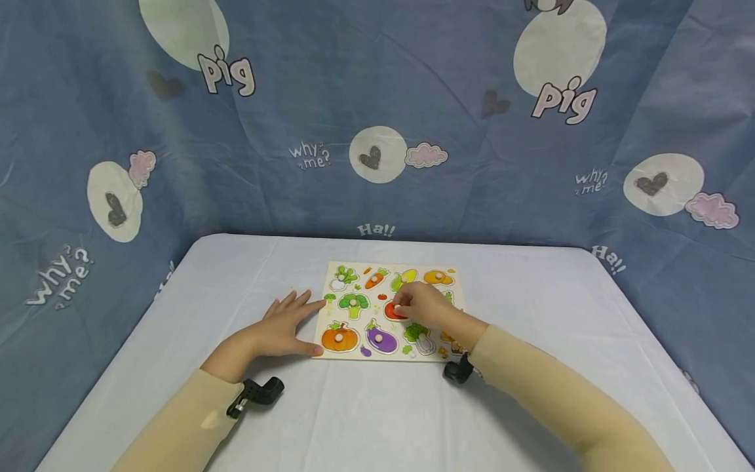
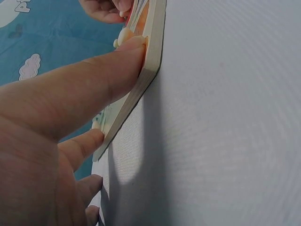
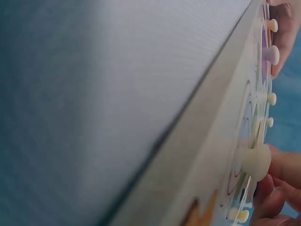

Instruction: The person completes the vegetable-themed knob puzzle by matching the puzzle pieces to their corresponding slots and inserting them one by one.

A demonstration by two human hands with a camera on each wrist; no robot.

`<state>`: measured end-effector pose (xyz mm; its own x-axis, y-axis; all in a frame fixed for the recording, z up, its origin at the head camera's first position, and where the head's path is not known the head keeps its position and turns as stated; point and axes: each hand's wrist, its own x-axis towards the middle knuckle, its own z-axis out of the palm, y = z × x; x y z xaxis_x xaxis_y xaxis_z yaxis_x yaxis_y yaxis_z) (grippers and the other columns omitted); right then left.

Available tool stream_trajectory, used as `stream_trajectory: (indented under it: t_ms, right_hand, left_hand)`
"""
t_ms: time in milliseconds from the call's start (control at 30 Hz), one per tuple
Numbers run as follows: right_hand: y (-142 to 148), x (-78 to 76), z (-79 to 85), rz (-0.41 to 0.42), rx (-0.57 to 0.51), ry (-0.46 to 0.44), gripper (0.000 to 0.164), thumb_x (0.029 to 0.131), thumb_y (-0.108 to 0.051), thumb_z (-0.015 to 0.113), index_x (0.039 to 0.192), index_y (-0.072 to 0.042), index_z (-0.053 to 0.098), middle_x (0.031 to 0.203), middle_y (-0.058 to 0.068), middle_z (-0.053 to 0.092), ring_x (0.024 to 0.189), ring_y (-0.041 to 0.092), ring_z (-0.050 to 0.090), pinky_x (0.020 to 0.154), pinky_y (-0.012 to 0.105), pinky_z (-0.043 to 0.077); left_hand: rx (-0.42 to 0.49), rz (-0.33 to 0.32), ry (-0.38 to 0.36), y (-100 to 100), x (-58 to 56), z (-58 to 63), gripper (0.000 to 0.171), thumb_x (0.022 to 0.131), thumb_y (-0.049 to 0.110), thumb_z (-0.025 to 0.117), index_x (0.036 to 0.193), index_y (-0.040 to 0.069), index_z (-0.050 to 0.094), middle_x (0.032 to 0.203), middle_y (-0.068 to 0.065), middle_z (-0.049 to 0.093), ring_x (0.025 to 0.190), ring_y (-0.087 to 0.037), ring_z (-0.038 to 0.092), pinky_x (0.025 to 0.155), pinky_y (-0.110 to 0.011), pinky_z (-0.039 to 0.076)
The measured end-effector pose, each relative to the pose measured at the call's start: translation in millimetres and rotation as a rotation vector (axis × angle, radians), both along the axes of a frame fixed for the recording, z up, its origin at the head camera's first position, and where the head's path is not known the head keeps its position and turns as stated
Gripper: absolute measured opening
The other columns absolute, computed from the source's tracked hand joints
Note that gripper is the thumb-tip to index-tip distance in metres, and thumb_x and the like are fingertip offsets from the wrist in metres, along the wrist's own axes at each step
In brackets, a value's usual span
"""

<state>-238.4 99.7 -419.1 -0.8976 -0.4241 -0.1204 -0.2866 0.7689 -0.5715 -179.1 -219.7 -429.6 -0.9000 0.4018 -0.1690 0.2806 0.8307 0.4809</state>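
Note:
A wooden knob puzzle board (image 1: 377,324) with vegetable pieces lies on the table. My left hand (image 1: 282,328) is spread at its left side, the thumb pressing the near left corner beside the pumpkin piece (image 1: 339,338). In the left wrist view that thumb (image 2: 108,75) rests on the board's edge. With thumb and fingertips, my right hand (image 1: 425,305) pinches the red tomato piece (image 1: 391,311) near the middle of the board. Those fingers partly cover the piece, so whether it sits fully in its recess I cannot tell. Broccoli (image 1: 354,304) and eggplant (image 1: 381,339) pieces lie nearby.
White cloth covers the table (image 1: 377,413) around the board. Behind it hangs a blue printed curtain (image 1: 377,85). Black wrist mounts (image 1: 265,392) stick out from both sleeves. Pale knobs (image 3: 256,162) stand up from the pieces.

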Motion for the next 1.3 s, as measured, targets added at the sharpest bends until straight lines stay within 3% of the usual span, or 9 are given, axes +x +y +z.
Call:
stream_trajectory:
  t_ms: [867, 1133, 1300]
  right_hand:
    - [0.9, -3.5, -1.6, -0.036, -0.019, -0.083, 0.004, 0.093, -0.015, 0.073, 0.097, -0.015, 0.072, 0.089, -0.004, 0.065, 0.080, 0.014, 0.058, 0.072, 0.029, 0.050]
    - [11.8, 5.2, 14.1, -0.078, -0.043, -0.100, 0.012, 0.092, -0.021, 0.074, 0.104, -0.018, 0.072, 0.092, -0.002, 0.063, 0.082, 0.018, 0.057, 0.071, 0.032, 0.049]
    - [24.0, 10.0, 24.8, -0.025, -0.053, -0.043, 0.015, 0.093, -0.017, 0.073, 0.107, -0.014, 0.072, 0.096, -0.001, 0.063, 0.082, 0.018, 0.057, 0.072, 0.032, 0.050]
  left_hand:
    - [-0.004, 0.000, -0.005, 0.1, 1.2, -1.8, 0.103, 0.075, 0.061, 0.078, 0.156, 0.013, 0.036, 0.163, -0.026, 0.015, 0.150, -0.049, 0.001, 0.116, -0.068, -0.001]
    - [-0.003, -0.007, 0.006, 1.3, 2.3, -0.8, 0.102, 0.075, 0.060, 0.078, 0.155, 0.012, 0.037, 0.163, -0.027, 0.016, 0.149, -0.051, 0.003, 0.115, -0.069, 0.001]
    - [-0.011, -0.001, 0.009, -2.8, 4.9, -0.9, 0.101, 0.076, 0.059, 0.079, 0.155, 0.012, 0.037, 0.163, -0.027, 0.016, 0.149, -0.050, 0.004, 0.116, -0.069, 0.001]
